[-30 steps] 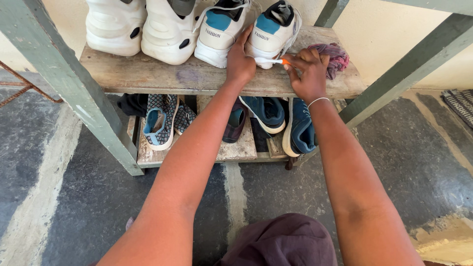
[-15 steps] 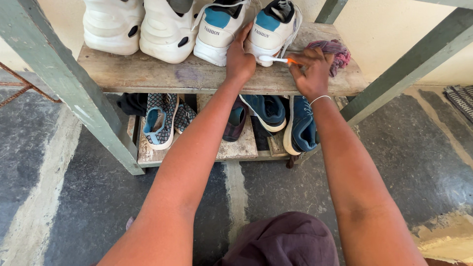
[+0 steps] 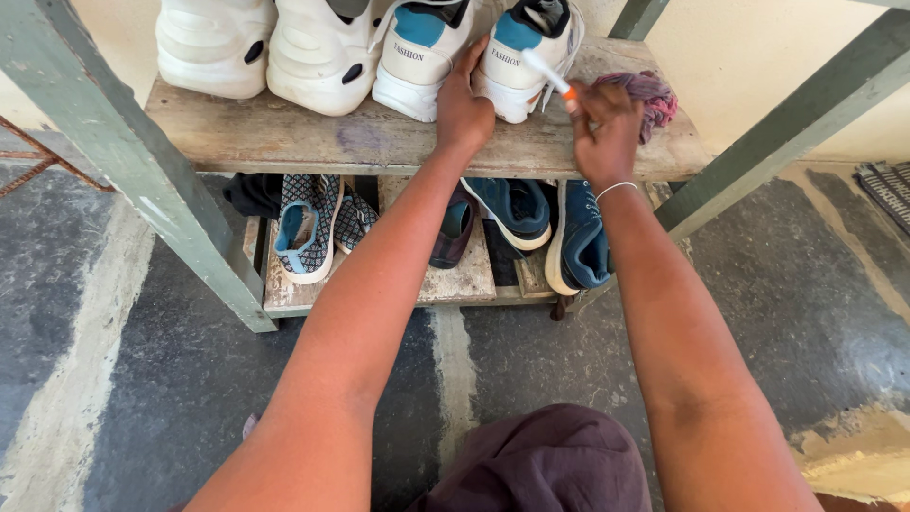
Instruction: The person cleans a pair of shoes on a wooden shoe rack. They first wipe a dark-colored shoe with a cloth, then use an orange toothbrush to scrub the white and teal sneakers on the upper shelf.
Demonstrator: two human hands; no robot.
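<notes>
Right hand grip clamped on a white-and-orange toothbrush, bristle end angled up-left from the grip onto the white-and-blue sneaker. Left hand grip pressed flat on that sneaker's left side, fingers together, steadying it. Pink rag just right of the right grip, on the wooden shelf.

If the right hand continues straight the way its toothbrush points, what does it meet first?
Probably the white sneaker with blue tongue: the right hand aims the white toothbrush up-left at its heel, nearly touching; depth unclear.
</notes>
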